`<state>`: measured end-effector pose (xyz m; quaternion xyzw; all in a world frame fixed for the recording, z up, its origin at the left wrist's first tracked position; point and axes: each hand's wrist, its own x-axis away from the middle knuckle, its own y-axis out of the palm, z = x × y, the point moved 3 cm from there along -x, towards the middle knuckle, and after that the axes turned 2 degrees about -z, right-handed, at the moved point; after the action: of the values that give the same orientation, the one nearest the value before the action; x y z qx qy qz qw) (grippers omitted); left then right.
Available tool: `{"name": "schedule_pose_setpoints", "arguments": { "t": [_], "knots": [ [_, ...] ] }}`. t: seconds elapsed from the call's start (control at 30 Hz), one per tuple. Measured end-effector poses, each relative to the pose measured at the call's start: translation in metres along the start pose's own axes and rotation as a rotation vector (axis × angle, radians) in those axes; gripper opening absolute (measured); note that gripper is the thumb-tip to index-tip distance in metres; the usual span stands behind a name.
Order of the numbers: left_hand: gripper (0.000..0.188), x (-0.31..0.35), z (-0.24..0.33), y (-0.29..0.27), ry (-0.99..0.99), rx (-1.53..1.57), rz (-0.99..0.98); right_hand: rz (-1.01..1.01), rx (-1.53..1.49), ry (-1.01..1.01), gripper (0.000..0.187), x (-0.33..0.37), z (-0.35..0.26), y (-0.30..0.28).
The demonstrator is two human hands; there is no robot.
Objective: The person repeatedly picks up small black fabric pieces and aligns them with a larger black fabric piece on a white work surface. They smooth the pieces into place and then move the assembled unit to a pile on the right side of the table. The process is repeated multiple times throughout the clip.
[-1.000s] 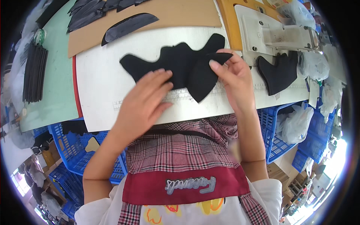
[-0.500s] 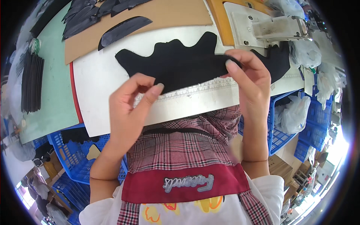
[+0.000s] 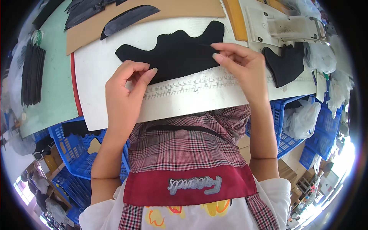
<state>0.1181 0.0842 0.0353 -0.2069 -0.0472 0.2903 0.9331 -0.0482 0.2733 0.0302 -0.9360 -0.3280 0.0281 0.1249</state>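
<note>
A black fabric piece [image 3: 180, 53] with a wavy, pronged far edge lies on the white work surface, close to a printed ruler scale [image 3: 195, 89]. At its near left corner, my left hand [image 3: 124, 88] pinches the edge between thumb and fingers. My right hand [image 3: 249, 71] is at the piece's right end, thumb and forefinger bent around the edge there; the contact is partly hidden behind the fingers. To the right of that hand lies a second black fabric piece [image 3: 283, 67], beside the sewing machine.
A pale sewing machine [image 3: 295, 30] stands at the far right. Brown cardboard [image 3: 184, 13] at the back carries dark curved pieces [image 3: 128, 21]. On the green surface [image 3: 57, 76] at left lies a stack of dark strips [image 3: 32, 76]. Blue crates [image 3: 74, 153] stand below the table edge.
The fabric's right end, lifted and folded before, now lies flatter on the surface. My right hand has moved left and slightly up, my left hand slightly left and up.
</note>
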Motion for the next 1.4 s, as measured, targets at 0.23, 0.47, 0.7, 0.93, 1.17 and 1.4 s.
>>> {"name": "schedule_pose_setpoints", "arguments": {
  "t": [0.23,0.47,0.7,0.93,1.17,1.4],
  "knots": [
    [0.025,0.004,0.007,-0.002,0.047,-0.132,0.006,-0.020,0.134,-0.024,0.024,0.005,-0.011,0.003],
    [0.030,0.002,-0.007,0.003,-0.027,-0.104,-0.048,0.011,0.227,-0.034,0.024,0.003,-0.002,0.011],
    [0.033,0.003,-0.009,0.004,0.006,-0.161,-0.047,0.017,0.237,-0.041,0.024,0.001,-0.001,0.010],
    [0.037,0.004,-0.010,0.005,-0.016,-0.110,-0.007,0.032,0.254,-0.047,0.024,0.004,-0.002,0.011],
    [0.038,0.004,-0.009,0.006,-0.019,-0.102,-0.008,0.035,0.273,-0.062,0.025,0.004,0.000,0.012],
    [0.038,0.004,-0.008,0.006,-0.018,-0.129,-0.002,0.029,0.253,-0.079,0.024,0.004,0.000,0.012]
  ]
}}
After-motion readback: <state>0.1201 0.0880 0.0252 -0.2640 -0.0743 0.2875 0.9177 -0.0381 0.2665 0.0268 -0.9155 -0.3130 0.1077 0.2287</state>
